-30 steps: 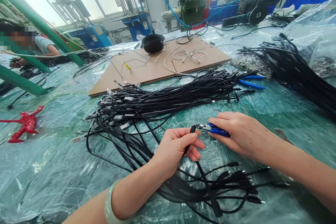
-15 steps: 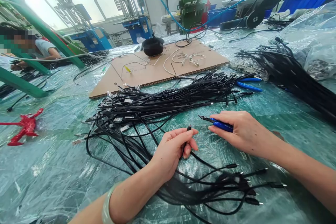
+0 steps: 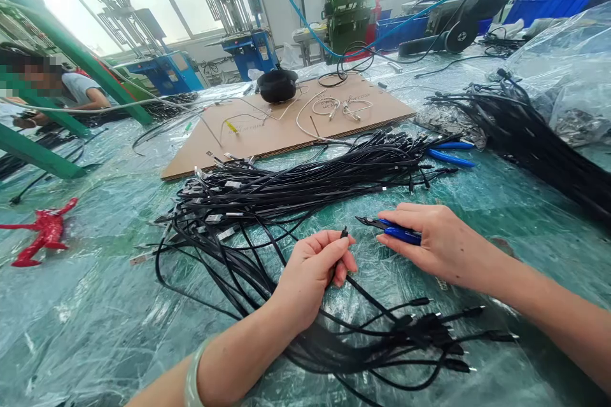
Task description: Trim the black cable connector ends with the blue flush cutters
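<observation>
My left hand (image 3: 317, 273) pinches a black cable near its connector (image 3: 344, 233), whose tip points up between thumb and fingers. To its right, my right hand (image 3: 424, 238) is closed around blue-handled cutters (image 3: 401, 233); their dark jaws point left, a short gap away from the connector. Loose black cables (image 3: 334, 346) run beneath my left forearm, with connector ends fanned out at the lower right. Behind both hands lies a thick bundle of black cables (image 3: 310, 175), its silvery plugs at the left end.
Flat cardboard (image 3: 286, 127) carries a black round object (image 3: 277, 86) and pale cables. Other blue-handled pliers (image 3: 451, 159) lie beside the bundle. A red figure (image 3: 48, 229) is at left, more black cables (image 3: 539, 140) at right. A person (image 3: 86, 90) sits at far left.
My right hand has moved slightly left with the cutters, bringing the jaws a little closer to the connector. My left hand has stayed almost in place, still pinching the cable.
</observation>
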Motion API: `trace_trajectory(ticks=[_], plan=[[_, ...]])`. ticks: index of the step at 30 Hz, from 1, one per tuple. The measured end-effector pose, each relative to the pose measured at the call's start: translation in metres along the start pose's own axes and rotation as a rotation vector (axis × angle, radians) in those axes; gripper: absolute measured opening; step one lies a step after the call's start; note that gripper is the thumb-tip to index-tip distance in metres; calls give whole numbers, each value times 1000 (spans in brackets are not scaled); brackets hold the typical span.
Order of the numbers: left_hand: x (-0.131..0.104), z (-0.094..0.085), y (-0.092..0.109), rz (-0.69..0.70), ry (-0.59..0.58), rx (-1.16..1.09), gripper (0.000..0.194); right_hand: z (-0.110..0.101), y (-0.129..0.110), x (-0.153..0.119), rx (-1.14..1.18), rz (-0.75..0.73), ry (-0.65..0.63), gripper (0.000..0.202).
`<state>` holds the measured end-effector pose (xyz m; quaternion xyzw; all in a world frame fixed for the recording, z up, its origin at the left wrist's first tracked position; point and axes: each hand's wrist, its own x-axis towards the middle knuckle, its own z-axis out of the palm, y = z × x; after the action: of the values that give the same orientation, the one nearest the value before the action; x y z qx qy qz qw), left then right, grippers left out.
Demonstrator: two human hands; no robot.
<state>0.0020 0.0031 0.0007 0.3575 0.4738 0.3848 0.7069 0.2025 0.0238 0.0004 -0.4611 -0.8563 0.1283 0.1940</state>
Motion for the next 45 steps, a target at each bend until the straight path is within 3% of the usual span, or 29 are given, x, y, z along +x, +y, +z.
trace_trajectory(ticks=[10, 45], plan=[[0, 1, -1, -1, 26, 71, 17, 4, -4, -2, -249, -96, 52, 19], [-1, 2, 0, -41, 14, -46, 18, 9, -7, -2, -336, -125, 65, 20]])
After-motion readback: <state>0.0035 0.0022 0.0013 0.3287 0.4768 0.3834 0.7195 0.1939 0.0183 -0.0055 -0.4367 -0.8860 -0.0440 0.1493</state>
